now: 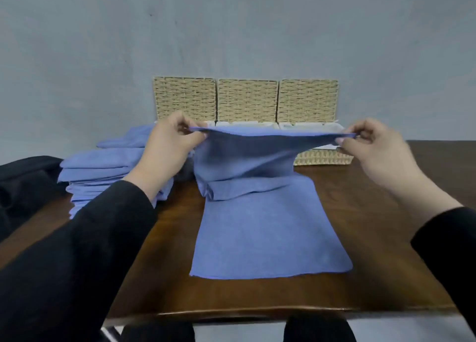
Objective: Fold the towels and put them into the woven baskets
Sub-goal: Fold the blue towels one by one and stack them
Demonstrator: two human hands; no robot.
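A blue towel (268, 233) lies on the dark wooden table (373, 225), its near half flat and its far edge lifted off the surface. My left hand (167, 148) pinches the far left corner, and my right hand (373, 148) pinches the far right corner, so the raised edge stretches between them. Behind the towel stand three woven baskets (327, 158) with white liners, their lids (247, 100) open upright against the wall. The towel hides most of the baskets' fronts.
A stack of several blue towels (103, 171) sits at the left of the table, beside my left arm. A dark bag or cloth (25, 182) lies at the far left. A grey wall rises just behind the baskets. The table's front edge runs close to my knees.
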